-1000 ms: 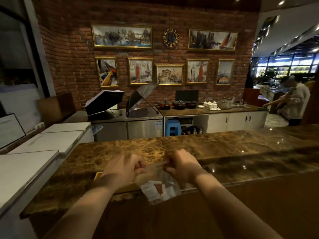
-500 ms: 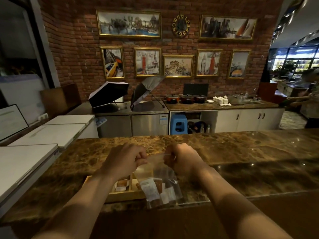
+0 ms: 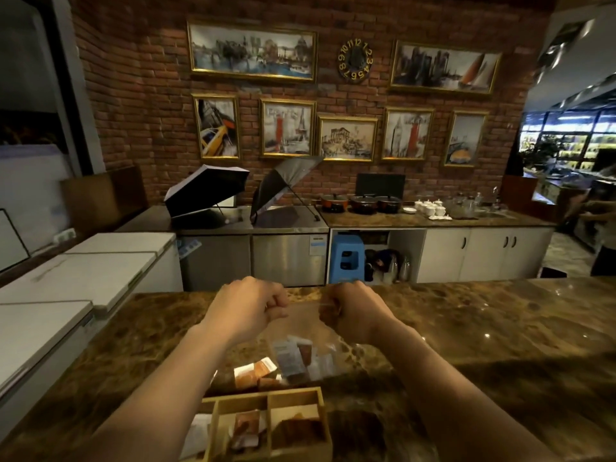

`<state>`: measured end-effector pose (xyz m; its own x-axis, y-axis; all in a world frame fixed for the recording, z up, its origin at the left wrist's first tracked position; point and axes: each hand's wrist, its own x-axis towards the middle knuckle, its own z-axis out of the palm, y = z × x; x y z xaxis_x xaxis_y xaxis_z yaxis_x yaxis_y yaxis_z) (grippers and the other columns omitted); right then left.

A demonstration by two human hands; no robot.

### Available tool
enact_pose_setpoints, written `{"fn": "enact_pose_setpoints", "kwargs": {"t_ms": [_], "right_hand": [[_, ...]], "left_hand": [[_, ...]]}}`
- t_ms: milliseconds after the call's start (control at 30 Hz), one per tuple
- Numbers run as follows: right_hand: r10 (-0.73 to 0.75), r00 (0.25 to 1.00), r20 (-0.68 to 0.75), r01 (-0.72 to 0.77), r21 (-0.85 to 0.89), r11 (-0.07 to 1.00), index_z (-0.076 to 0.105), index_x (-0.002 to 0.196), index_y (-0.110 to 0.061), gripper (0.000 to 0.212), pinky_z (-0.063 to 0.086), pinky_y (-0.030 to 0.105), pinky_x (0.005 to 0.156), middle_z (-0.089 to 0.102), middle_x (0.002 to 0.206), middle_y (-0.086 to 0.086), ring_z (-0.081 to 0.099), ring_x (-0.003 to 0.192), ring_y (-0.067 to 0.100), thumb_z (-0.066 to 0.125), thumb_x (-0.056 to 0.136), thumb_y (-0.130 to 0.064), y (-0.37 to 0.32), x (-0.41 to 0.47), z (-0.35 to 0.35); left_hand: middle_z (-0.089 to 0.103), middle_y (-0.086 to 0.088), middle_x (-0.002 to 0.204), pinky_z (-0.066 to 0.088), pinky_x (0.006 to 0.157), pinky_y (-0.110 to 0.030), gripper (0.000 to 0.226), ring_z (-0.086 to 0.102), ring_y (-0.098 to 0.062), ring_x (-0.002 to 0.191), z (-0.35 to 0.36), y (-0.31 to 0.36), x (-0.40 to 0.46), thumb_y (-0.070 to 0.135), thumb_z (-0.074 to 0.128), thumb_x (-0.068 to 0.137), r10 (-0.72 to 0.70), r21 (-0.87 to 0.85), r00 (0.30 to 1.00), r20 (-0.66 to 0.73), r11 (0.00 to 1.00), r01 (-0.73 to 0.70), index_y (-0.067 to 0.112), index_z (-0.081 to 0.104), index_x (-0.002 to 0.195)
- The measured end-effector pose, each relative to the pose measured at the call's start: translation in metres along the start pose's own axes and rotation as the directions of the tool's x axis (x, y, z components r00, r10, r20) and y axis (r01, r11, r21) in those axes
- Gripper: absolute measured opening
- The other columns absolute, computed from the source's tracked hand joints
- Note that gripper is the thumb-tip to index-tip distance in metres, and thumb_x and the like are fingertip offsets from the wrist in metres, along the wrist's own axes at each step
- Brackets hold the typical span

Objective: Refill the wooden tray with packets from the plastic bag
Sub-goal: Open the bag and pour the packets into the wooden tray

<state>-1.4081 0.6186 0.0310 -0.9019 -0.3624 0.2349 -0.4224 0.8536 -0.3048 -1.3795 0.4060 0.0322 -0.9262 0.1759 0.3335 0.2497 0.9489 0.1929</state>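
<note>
- While both arms reach in from the bottom of the frame, the left hand (image 3: 248,306) is curled shut, pinching the top left edge of the plastic bag (image 3: 305,341) near the frame's centre.
- The right hand (image 3: 355,310) is likewise closed, fingers pinched on the bag's top right edge, so the clear bag hangs between the two hands above the marbled brown surface (image 3: 483,328).
- Several packets (image 3: 293,358), white and brown, sit bunched in the lower part of the bag.
- A few orange and white loose packets (image 3: 255,373) lie on the surface just left of the bag's bottom.
- The wooden tray (image 3: 266,396) sits at the lower centre of the frame, below the bag and between the forearms; its compartments hold some brown and white packets, blurred in detail.
- White chest freezers (image 3: 66,288) fill the left side.
- A brick wall with framed pictures (image 3: 251,50) spans the upper frame.
</note>
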Motion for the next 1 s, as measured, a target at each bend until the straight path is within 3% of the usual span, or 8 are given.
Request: {"fn": "enact_pose_setpoints", "kwargs": {"t_ms": [233,467,667,767,900,1000], "right_hand": [[0.007,0.999,0.044,-0.005,-0.038,0.999,0.063,0.085,-0.031,0.007,0.055,0.036,0.079,0.064,0.087,-0.006,0.06,0.086,0.016,0.064,0.09,-0.026,-0.01,0.044,0.026],[0.003,0.997,0.083,-0.009,0.072,0.997,0.072,0.1,-0.027,0.01,0.058,0.036,0.082,0.07,0.093,-0.006,0.065,0.089,0.014,0.069,0.091,-0.024,-0.008,0.065,0.039],[-0.067,0.996,0.061,0.054,0.193,0.98,0.074,0.102,-0.029,0.023,0.061,0.036,0.08,0.074,0.096,-0.01,0.068,0.088,0.007,0.063,0.094,-0.046,0.004,0.072,0.041],[-0.123,0.992,0.034,0.111,0.241,0.964,0.075,0.102,-0.025,0.024,0.059,0.041,0.083,0.074,0.098,-0.009,0.068,0.091,0.009,0.058,0.098,-0.041,0.01,0.075,0.04],[-0.112,0.994,0.011,0.104,0.29,0.951,0.076,0.104,-0.018,0.02,0.059,0.042,0.083,0.075,0.098,-0.004,0.068,0.088,0.012,0.06,0.099,-0.029,0.017,0.078,0.042],[-0.037,0.998,0.049,0.013,0.417,0.909,0.075,0.102,-0.01,0.017,0.064,0.034,0.07,0.076,0.09,0.002,0.074,0.076,0.017,0.062,0.1,-0.021,0.022,0.082,0.042]], "left_hand": [[0.071,0.019,0.097,0.048,0.075,-0.03,0.014,0.065,-0.009,0.093,0.009,-0.042,0.028,0.045,0.069,0.092,-0.036,-0.001,0.999,0.03,0.999,0.036,0.039,0.071,0.104],[0.07,0.019,0.093,0.056,0.085,-0.041,0.008,0.065,-0.012,0.09,0.027,-0.058,0.04,0.042,0.066,0.094,-0.085,-0.025,0.996,0.034,0.996,0.086,0.039,0.07,0.1],[0.07,0.02,0.087,0.052,0.082,-0.037,0.006,0.065,-0.009,0.089,0.036,-0.054,0.052,0.04,0.066,0.094,-0.038,-0.042,0.999,-0.007,0.998,0.037,0.038,0.071,0.094],[0.07,0.019,0.089,0.047,0.073,-0.031,0.005,0.064,-0.007,0.089,0.039,-0.049,0.059,0.041,0.065,0.094,-0.013,-0.042,1.0,-0.015,0.999,0.013,0.038,0.07,0.094],[0.072,0.017,0.091,0.051,0.072,-0.03,0.005,0.066,-0.007,0.088,0.043,-0.039,0.065,0.042,0.065,0.093,-0.025,-0.076,1.0,-0.005,0.997,0.024,0.039,0.07,0.093],[0.071,0.014,0.108,0.051,0.08,-0.033,0.013,0.066,-0.015,0.102,0.049,-0.033,0.068,0.043,0.064,0.094,-0.057,-0.027,0.996,-0.073,0.998,0.055,0.039,0.07,0.105]]}}
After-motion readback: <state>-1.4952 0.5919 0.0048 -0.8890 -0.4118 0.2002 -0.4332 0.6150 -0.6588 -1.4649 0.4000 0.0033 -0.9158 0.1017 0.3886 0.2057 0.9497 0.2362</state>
